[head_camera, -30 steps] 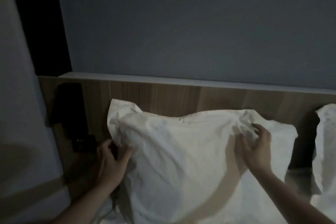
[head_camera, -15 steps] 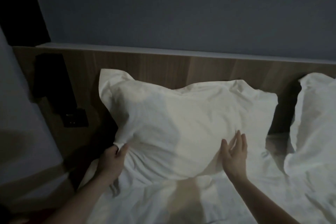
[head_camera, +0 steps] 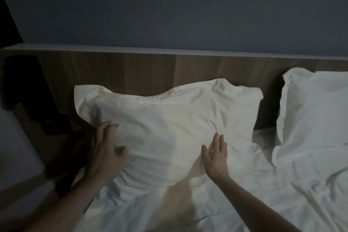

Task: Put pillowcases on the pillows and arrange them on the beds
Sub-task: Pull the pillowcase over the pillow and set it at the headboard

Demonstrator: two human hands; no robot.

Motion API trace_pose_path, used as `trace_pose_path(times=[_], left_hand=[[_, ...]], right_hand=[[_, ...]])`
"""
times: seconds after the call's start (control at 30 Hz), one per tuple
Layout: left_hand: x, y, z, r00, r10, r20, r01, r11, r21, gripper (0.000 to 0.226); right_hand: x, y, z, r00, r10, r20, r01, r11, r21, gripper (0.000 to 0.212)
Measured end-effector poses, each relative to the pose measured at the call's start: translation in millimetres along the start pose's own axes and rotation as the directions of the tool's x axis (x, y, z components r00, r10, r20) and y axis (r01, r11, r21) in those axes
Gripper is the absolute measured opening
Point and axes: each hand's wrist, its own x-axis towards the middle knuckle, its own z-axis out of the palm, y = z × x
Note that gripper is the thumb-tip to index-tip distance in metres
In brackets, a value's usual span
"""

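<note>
A white cased pillow point(head_camera: 165, 118) leans against the wooden headboard point(head_camera: 131, 69) on the left side of the bed. My left hand point(head_camera: 105, 150) rests on the pillow's lower left edge with fingers spread and loosely bent. My right hand point(head_camera: 215, 158) lies flat on the lower middle of the pillow, fingers straight and together. A second white cased pillow point(head_camera: 312, 111) stands at the right against the headboard.
Wrinkled white bedding point(head_camera: 263, 194) covers the mattress in front. A dark wall fitting point(head_camera: 28, 88) with a socket plate point(head_camera: 54, 124) hangs on the headboard at left. A grey wall rises behind. The room is dim.
The pillow has come down from held up against the headboard and now leans on the bed. My left hand let go of its edge and opened. My right hand stays flat.
</note>
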Motion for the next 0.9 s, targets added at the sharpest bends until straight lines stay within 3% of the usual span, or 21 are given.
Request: trace_pose_path(times=[0.1, 0.23, 0.4, 0.5, 0.6, 0.77, 0.9], left_hand=[[-9, -3, 10, 0.981, 0.005, 0.196, -0.025, 0.995, 0.099, 0.084], [-46, -35, 8, 0.876, -0.035, 0.480, -0.038, 0.989, 0.141, 0.104], [-118, -75, -20, 0.819, -0.127, 0.559, 0.082, 0.991, 0.105, 0.101], [-164, -94, -36, 0.732, -0.212, 0.648, 0.157, 0.977, 0.142, 0.103], [-205, -119, -44, 0.696, -0.232, 0.679, 0.174, 0.973, 0.155, 0.109], [-245, -157, -42, 0.773, -0.130, 0.622, 0.139, 0.990, 0.034, 0.082], [-239, -183, -36, 0.819, 0.006, 0.574, 0.058, 0.994, -0.093, 0.068]], right_hand=[[-16, -3, 6, 0.999, -0.003, 0.050, 0.003, 1.000, 0.014, 0.076], [-56, -1, 22, 0.987, -0.006, 0.163, 0.000, 0.999, 0.038, 0.083], [-135, -12, 35, 0.936, -0.041, 0.350, 0.027, 0.999, 0.046, 0.081], [-200, -25, 51, 0.926, -0.102, 0.363, 0.090, 0.995, 0.050, 0.105], [-256, -34, 80, 0.911, -0.036, 0.411, 0.043, 0.999, -0.007, 0.094], [-294, -39, 126, 0.924, -0.006, 0.382, 0.153, 0.922, -0.356, 0.071], [-287, -40, 142, 0.959, -0.039, 0.281, 0.159, 0.893, -0.421, 0.062]])
